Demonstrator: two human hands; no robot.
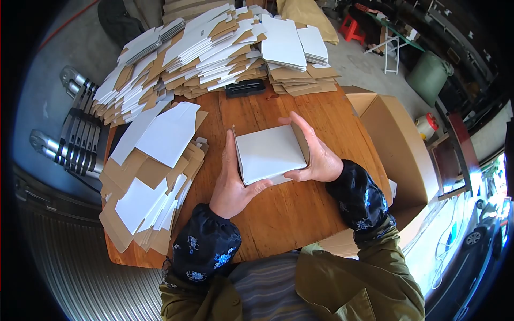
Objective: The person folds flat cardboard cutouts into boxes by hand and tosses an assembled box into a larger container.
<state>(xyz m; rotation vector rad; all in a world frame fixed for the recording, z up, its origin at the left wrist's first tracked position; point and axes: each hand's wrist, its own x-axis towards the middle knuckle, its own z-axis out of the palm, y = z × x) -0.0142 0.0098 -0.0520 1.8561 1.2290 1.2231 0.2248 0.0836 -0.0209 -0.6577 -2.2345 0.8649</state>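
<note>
A small white cardboard box [272, 152] is held above the middle of the wooden table [257, 224], its broad white face up and brown flaps standing at its left and right sides. My left hand [234, 184] grips the left side, fingers along the outside of the flap and thumb at the near edge. On the other side my right hand [318, 155] presses the right flap, with its thumb at the near right corner. Flat white and brown box blanks [166, 134] lie in a loose pile to the left of my left hand.
Large stacks of folded blanks [203, 48] cover the table's far side. A black tray [245, 88] sits before them. A big open brown carton [399, 144] stands against the table's right edge. Beyond are a red stool [351, 28] and a green bin [430, 77].
</note>
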